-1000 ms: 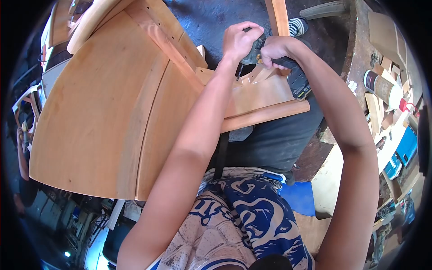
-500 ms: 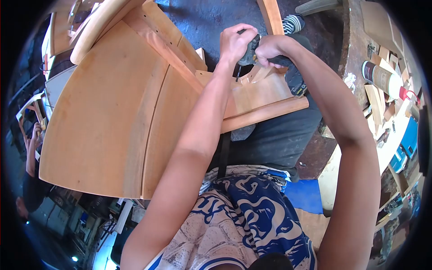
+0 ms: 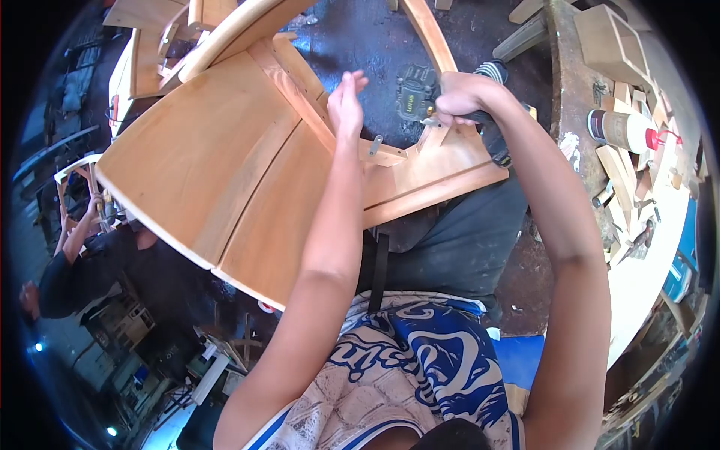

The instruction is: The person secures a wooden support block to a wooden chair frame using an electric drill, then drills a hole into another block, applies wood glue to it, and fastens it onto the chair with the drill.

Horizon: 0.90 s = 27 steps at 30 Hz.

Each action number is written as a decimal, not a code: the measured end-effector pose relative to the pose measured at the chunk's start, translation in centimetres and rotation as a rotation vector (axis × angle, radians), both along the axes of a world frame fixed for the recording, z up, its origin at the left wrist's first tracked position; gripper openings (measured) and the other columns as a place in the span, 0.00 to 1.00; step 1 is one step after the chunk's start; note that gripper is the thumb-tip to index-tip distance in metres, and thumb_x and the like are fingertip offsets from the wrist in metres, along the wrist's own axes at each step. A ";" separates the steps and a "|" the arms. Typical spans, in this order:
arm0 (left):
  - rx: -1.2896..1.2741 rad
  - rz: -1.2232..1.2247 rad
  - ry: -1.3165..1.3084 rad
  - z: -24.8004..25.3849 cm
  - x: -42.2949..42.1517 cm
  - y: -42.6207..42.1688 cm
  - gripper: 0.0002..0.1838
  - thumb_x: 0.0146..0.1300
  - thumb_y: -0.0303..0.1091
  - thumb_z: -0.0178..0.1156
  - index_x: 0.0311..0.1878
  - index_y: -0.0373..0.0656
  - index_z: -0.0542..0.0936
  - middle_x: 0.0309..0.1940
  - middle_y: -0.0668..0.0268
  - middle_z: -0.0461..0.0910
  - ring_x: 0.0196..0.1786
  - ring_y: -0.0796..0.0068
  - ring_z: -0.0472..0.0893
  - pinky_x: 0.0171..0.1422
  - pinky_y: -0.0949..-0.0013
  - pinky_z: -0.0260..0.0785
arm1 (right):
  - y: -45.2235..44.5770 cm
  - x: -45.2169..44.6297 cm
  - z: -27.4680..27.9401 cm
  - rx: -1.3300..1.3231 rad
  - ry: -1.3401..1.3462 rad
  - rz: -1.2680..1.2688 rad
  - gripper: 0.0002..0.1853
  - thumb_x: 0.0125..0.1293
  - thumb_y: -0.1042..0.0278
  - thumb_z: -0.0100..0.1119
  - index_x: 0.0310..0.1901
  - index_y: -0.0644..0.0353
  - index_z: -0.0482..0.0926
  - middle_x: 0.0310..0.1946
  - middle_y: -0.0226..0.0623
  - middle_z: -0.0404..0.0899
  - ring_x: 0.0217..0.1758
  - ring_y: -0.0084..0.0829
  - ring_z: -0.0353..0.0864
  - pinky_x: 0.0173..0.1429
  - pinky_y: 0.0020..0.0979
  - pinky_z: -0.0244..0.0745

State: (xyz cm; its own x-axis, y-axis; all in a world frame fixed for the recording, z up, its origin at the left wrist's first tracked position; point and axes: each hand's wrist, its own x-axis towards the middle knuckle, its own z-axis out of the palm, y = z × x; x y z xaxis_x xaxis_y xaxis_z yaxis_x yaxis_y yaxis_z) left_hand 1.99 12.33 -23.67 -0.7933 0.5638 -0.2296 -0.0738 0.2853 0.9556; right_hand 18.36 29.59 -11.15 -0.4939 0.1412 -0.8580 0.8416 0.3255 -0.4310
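My right hand (image 3: 463,99) is wrapped around a dark cordless drill (image 3: 495,142), over a corner of a wooden chair frame (image 3: 427,174). Just left of that hand shows a dark block marked LOTUS (image 3: 417,91), like a tool battery; whether it belongs to the same drill I cannot tell. My left hand (image 3: 347,105) is empty, fingers stretched out, above the frame's inner rail. A small metal bracket (image 3: 376,145) stands on the inner edge between the hands. The broad two-board wooden panel (image 3: 195,157) of the chair spreads out to the left.
A bench (image 3: 562,90) on the right bears a bottle with a red cap (image 3: 626,130), wood offcuts (image 3: 619,169) and a wooden box (image 3: 611,41). Another person (image 3: 94,262) works at the left with raised hands. A stool-like leg (image 3: 521,41) stands at the back.
My left hand has let go of the drill, moved left and opened. The bracket and the LOTUS block have come into sight. The chair appears shifted and turned slightly in view.
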 end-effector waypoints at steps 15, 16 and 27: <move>-0.326 -0.310 0.397 5.2 14.7 -8.6 0.16 0.67 0.44 0.62 0.46 0.42 0.88 0.41 0.53 0.87 0.46 0.53 0.86 0.55 0.55 0.76 | -13.0 34.9 6.6 0.774 0.924 -1.388 0.16 0.57 0.82 0.69 0.48 0.65 0.80 0.34 0.34 0.80 0.32 0.27 0.78 0.41 0.30 0.76; -0.381 -0.385 0.411 5.3 14.7 -8.9 0.18 0.68 0.47 0.61 0.47 0.43 0.88 0.43 0.55 0.87 0.46 0.54 0.87 0.54 0.59 0.77 | -13.4 35.9 6.0 0.823 0.934 -1.472 0.15 0.58 0.83 0.68 0.48 0.65 0.80 0.34 0.35 0.80 0.31 0.27 0.78 0.39 0.30 0.77; -0.162 -0.309 0.537 6.6 17.4 -15.8 0.11 0.61 0.36 0.68 0.45 0.43 0.87 0.47 0.54 0.85 0.56 0.53 0.82 0.67 0.55 0.70 | -10.5 38.3 -4.9 1.129 0.976 -1.702 0.08 0.62 0.71 0.67 0.29 0.67 0.81 0.26 0.37 0.82 0.27 0.31 0.79 0.40 0.34 0.78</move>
